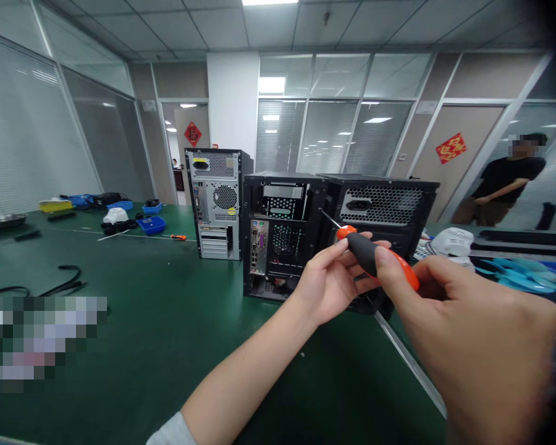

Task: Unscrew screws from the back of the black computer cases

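Note:
A screwdriver [362,252] with an orange and black handle points up and to the left, its thin metal shaft slanting away from me. My right hand [467,321] is closed round the rear of the handle. At the front collar, the thumb and fingers of my left hand [327,281] pinch the same screwdriver from below. Its tip appears near the right rear edge of the middle computer case [285,235]; whether it touches cannot be made out. That black case stands with its back towards me, its top bay uncovered. Another black case [384,201] is partly behind my hands.
A silver-backed computer case [220,198] stands further left. Blue trays [152,225] and an orange screwdriver [178,237] lie beyond it on the green table [167,346]. Black cables [65,281] are at left. A person [509,179] stands at the far right.

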Demonstrator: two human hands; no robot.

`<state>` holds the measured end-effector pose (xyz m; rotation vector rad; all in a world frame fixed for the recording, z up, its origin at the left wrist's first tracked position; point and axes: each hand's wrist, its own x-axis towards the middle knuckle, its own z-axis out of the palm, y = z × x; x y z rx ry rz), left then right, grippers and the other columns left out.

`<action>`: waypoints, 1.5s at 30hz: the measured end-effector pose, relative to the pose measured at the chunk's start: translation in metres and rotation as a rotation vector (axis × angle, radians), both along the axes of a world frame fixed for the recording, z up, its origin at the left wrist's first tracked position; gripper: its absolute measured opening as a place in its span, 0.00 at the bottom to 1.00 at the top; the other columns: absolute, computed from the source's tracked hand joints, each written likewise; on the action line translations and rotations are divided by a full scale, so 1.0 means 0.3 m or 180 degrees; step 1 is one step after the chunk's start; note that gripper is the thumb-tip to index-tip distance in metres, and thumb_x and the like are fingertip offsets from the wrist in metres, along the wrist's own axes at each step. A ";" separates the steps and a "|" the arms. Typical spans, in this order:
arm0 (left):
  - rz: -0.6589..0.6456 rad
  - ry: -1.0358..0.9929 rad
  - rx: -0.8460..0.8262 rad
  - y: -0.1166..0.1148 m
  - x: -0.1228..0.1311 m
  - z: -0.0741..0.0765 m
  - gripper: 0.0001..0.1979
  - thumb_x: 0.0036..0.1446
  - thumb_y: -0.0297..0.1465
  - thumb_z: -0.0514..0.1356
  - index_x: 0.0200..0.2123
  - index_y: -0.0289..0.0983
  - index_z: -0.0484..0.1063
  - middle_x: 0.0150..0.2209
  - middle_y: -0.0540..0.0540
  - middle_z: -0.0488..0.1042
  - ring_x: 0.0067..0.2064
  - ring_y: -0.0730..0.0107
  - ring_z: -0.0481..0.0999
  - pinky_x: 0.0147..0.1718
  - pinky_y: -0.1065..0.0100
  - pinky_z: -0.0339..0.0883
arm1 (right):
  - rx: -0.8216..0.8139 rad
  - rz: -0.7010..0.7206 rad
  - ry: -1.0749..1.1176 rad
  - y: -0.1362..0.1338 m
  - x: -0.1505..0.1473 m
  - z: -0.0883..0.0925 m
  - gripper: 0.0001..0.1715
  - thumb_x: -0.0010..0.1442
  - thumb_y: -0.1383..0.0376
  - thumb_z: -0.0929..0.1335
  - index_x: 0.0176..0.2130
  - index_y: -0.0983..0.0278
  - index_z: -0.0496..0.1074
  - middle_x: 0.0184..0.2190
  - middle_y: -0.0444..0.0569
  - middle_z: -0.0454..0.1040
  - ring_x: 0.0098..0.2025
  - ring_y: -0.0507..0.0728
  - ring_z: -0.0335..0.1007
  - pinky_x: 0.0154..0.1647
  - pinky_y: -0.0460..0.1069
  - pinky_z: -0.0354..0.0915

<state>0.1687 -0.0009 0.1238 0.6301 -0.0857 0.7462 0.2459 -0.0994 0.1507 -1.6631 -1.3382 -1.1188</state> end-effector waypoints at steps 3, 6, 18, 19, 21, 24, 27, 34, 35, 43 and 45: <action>0.0012 -0.0009 0.0112 0.001 0.001 -0.005 0.14 0.60 0.30 0.52 0.43 0.33 0.74 0.44 0.42 0.76 0.44 0.66 0.75 0.48 0.63 0.62 | -0.0139 -0.0017 0.0156 -0.001 0.001 -0.001 0.32 0.61 0.44 0.59 0.16 0.61 0.57 0.10 0.42 0.55 0.14 0.50 0.50 0.20 0.46 0.44; 0.0026 0.0002 0.0199 -0.001 0.000 -0.009 0.15 0.59 0.30 0.52 0.45 0.34 0.74 0.47 0.40 0.75 0.46 0.64 0.74 0.49 0.62 0.61 | -0.0264 -0.0026 0.0302 -0.003 0.003 -0.006 0.33 0.61 0.43 0.57 0.16 0.61 0.58 0.10 0.43 0.55 0.15 0.51 0.49 0.20 0.47 0.43; 0.0041 -0.0021 0.0364 0.001 0.001 -0.014 0.15 0.58 0.29 0.54 0.46 0.35 0.74 0.49 0.41 0.74 0.43 0.66 0.75 0.46 0.63 0.63 | -0.0502 -0.0021 0.0372 -0.004 0.002 -0.005 0.39 0.63 0.42 0.52 0.19 0.63 0.69 0.11 0.46 0.56 0.15 0.52 0.49 0.21 0.47 0.43; 0.0062 0.0004 0.0346 0.001 0.002 -0.014 0.15 0.58 0.29 0.54 0.46 0.35 0.74 0.49 0.41 0.74 0.43 0.66 0.75 0.47 0.63 0.63 | -0.0515 -0.0016 0.0388 -0.003 0.003 -0.006 0.39 0.63 0.42 0.53 0.20 0.63 0.71 0.11 0.46 0.57 0.15 0.52 0.49 0.21 0.47 0.43; 0.0107 0.0040 0.0293 0.001 0.003 -0.012 0.14 0.58 0.29 0.54 0.46 0.35 0.74 0.46 0.42 0.75 0.42 0.67 0.75 0.46 0.62 0.63 | -0.0495 -0.0006 0.0373 0.000 0.004 -0.007 0.38 0.63 0.42 0.53 0.22 0.63 0.72 0.11 0.46 0.57 0.15 0.52 0.50 0.20 0.47 0.43; 0.0111 0.0024 0.0240 -0.001 0.005 -0.010 0.13 0.59 0.28 0.54 0.44 0.35 0.74 0.41 0.43 0.75 0.38 0.69 0.74 0.43 0.64 0.64 | -0.0394 0.0017 0.0292 0.003 0.003 -0.005 0.38 0.64 0.42 0.52 0.19 0.62 0.68 0.12 0.46 0.57 0.16 0.52 0.48 0.20 0.47 0.42; 0.0081 -0.0060 0.0239 -0.002 0.006 -0.008 0.12 0.60 0.27 0.53 0.43 0.34 0.73 0.39 0.44 0.75 0.37 0.71 0.74 0.41 0.66 0.64 | -0.0263 0.0090 0.0227 0.007 -0.001 -0.002 0.37 0.64 0.43 0.52 0.17 0.61 0.62 0.11 0.44 0.54 0.16 0.51 0.45 0.20 0.47 0.40; 0.0159 -0.0073 0.0323 0.005 0.002 -0.008 0.11 0.58 0.29 0.56 0.44 0.35 0.72 0.40 0.45 0.75 0.38 0.71 0.74 0.45 0.65 0.63 | 0.0042 0.0290 0.0314 0.026 0.005 -0.013 0.28 0.62 0.43 0.57 0.30 0.62 0.67 0.19 0.45 0.68 0.20 0.53 0.62 0.21 0.47 0.49; 0.0167 -0.0078 0.0342 0.007 0.001 -0.009 0.11 0.58 0.29 0.56 0.44 0.35 0.72 0.40 0.45 0.75 0.38 0.71 0.74 0.45 0.65 0.63 | 0.0071 0.0390 0.0277 0.027 0.008 -0.014 0.26 0.62 0.44 0.59 0.34 0.62 0.68 0.23 0.46 0.70 0.22 0.53 0.65 0.22 0.47 0.51; 0.0262 -0.0171 0.0260 0.008 0.010 -0.014 0.10 0.57 0.30 0.58 0.41 0.34 0.73 0.36 0.46 0.74 0.36 0.73 0.73 0.42 0.68 0.63 | -0.0251 0.1341 -0.0666 0.014 0.033 0.012 0.21 0.63 0.54 0.62 0.51 0.63 0.65 0.45 0.56 0.68 0.32 0.54 0.68 0.21 0.47 0.61; 0.0305 -0.0081 0.0237 0.005 0.012 -0.010 0.10 0.57 0.31 0.59 0.42 0.35 0.73 0.35 0.47 0.73 0.34 0.73 0.72 0.40 0.69 0.63 | -0.0316 0.1408 -0.0871 0.011 0.040 0.015 0.19 0.64 0.58 0.62 0.51 0.63 0.65 0.46 0.56 0.67 0.32 0.54 0.68 0.19 0.46 0.61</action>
